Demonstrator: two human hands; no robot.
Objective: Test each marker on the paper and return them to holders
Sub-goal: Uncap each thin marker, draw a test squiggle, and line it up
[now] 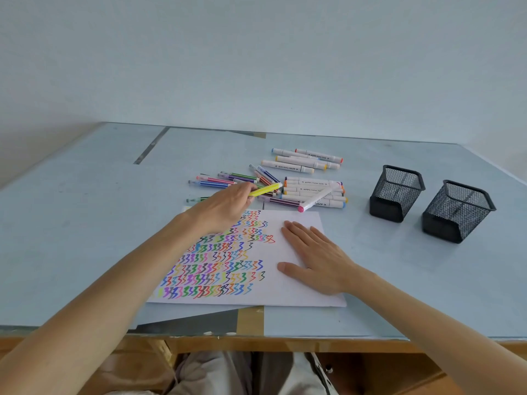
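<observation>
A white paper covered on its left with rows of coloured squiggles lies in front of me. My left hand holds a yellow marker above the paper's far left corner, the marker pointing right toward the pile. My right hand lies flat with straight fingers on the paper's blank right part. Beyond the paper lie several thin striped markers and several thick white markers. Two black mesh holders stand at the right, and both look empty.
The table has a light blue top, and a pale wall rises behind it. Another group of white markers lies farther back. A wooden front edge and my lap sit below.
</observation>
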